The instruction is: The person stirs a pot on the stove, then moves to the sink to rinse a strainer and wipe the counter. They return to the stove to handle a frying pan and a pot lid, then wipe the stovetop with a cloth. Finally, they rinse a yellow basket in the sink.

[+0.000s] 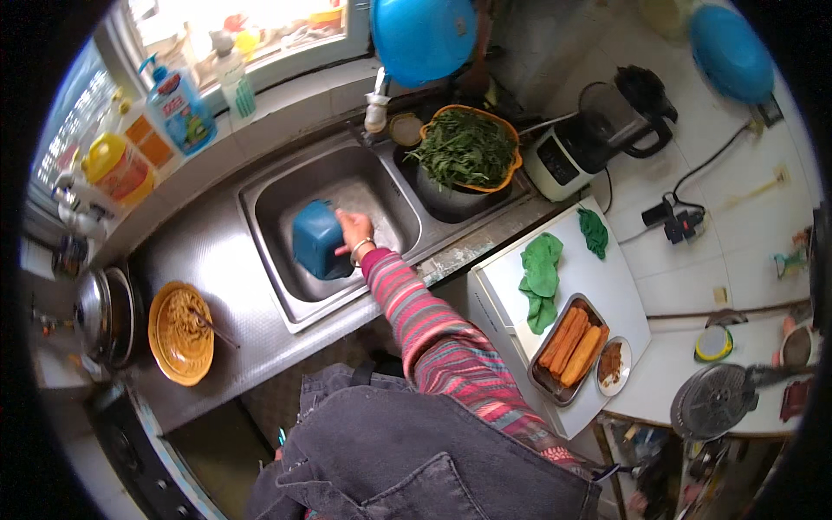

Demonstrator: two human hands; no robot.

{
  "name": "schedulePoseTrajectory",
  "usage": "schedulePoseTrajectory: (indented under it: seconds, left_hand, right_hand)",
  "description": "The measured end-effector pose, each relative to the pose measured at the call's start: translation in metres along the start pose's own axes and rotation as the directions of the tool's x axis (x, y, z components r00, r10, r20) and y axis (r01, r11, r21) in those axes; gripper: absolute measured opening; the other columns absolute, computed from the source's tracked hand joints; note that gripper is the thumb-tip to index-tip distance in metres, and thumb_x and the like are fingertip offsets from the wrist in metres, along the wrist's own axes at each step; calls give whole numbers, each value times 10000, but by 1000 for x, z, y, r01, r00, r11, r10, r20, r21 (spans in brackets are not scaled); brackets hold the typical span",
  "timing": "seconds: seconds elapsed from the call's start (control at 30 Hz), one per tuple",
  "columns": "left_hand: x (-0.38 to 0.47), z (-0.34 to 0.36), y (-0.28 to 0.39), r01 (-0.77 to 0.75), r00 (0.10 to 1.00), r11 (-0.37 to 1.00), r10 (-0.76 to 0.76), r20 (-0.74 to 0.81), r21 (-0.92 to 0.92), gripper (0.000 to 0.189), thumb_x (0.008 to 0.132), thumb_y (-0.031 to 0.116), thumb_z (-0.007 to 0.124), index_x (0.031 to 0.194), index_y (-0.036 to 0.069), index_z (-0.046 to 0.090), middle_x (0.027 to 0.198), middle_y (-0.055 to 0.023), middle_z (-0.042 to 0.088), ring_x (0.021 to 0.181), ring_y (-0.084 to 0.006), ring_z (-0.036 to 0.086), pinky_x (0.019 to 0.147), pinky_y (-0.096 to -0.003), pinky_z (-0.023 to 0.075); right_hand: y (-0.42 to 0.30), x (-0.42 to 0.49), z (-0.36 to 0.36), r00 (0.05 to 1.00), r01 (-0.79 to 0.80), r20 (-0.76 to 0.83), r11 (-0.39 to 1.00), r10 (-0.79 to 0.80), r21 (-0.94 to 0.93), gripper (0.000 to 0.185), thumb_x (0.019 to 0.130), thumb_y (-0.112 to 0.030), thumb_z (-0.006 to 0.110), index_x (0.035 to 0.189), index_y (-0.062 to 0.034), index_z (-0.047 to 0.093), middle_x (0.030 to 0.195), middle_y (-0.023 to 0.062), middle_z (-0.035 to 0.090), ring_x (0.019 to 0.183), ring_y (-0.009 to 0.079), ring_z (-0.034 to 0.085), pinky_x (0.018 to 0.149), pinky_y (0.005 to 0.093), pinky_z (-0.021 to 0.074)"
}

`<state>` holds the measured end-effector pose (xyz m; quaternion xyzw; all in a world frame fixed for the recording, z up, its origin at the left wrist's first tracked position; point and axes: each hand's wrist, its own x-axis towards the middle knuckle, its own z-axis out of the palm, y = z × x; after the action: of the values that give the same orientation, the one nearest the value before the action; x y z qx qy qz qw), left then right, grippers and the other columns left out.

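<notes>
My right hand (357,232), with a bangle at the wrist, is at the right edge of a blue plastic container (314,235). The fingers and thumb grip its rim. The container is tilted inside the larger basin of the stainless-steel sink (272,273), and its inside is mostly hidden from me. A little water seems to shine on the basin floor right of the hand. My left hand is out of view. Beyond the hand, the smaller basin holds a pot with an orange basket (517,162) of leafy greens (465,148) on top.
Left of the sink stands a brown bowl (162,354) of noodles with chopsticks. Bottles (182,110) line the windowsill. A blender (572,153) stands right of the sink. On the white refrigerator top (507,279) lie green cloths (541,273), a metal tray (552,393) of fried dough sticks and a small plate (614,383).
</notes>
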<state>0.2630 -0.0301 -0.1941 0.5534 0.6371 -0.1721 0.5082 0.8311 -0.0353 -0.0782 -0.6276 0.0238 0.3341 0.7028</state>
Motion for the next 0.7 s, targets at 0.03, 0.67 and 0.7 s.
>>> schedulePoseTrajectory:
  seconds: [0.03, 0.67, 0.7]
  left_hand:
    - [4, 1, 8, -9, 1000, 1000, 9, 0, 8, 642, 717, 263, 680, 1246, 46, 387, 1004, -145, 542, 885, -256, 537, 760, -377, 427]
    - [-36, 1, 9, 11, 1000, 1000, -12, 22, 7, 633, 749, 311, 682, 1221, 10, 386, 797, -108, 527, 687, -208, 501, 605, -422, 407]
    - [-22, 0, -10, 10, 992, 999, -15, 123, 43, 669, 757, 339, 672, 1261, 23, 365, 873, -136, 537, 721, -242, 529, 627, -444, 427]
  right_hand:
    - [-4, 2, 3, 998, 57, 39, 992, -53, -111, 437, 861, -434, 562, 797, -2, 570, 670, 67, 539, 587, 156, 511, 539, 305, 448]
    - [-60, 37, -51, 825, 475, 226, 420, -517, -773, 1010, 556, -426, 820, 1333, -36, 305, 982, 259, 602, 873, 383, 601, 756, 405, 481]
    - [-50, 65, -59, 763, 578, 258, 445, -593, -685, 1099, 539, -417, 832, 1370, -28, 225, 996, 271, 598, 890, 377, 604, 773, 401, 481]
